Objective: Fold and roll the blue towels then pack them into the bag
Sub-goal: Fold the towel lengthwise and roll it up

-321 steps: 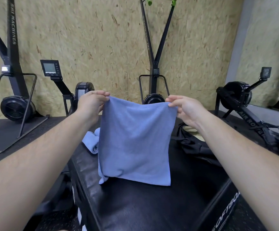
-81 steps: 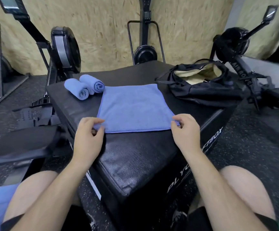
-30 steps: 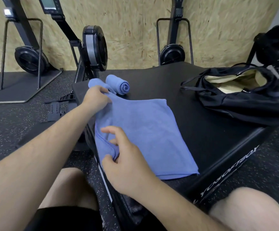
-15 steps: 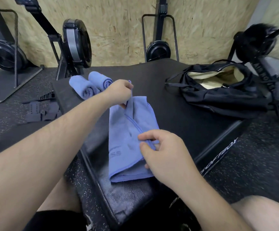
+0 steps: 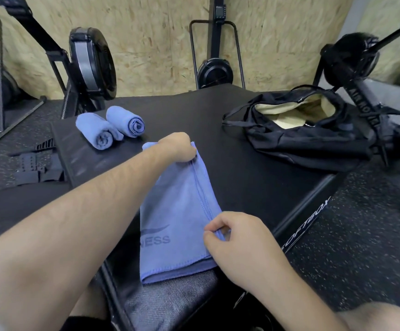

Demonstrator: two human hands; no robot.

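— How does the towel [image 5: 177, 211] lie?
— Folded into a strip on the box [image 5: 242, 168]. Its long axis runs from the near edge straight away, with the logo end nearest.
— And the hands?
— The left hand [image 5: 178, 148] is stretched out, its fingers [image 5: 189, 156] curled round the far end. The right hand [image 5: 237, 237] pinches the hem at the near right corner.

Left hand [image 5: 178, 148] and right hand [image 5: 238, 238] pinch, fingers [image 5: 219, 222] curled.

even indoor light, edges warped
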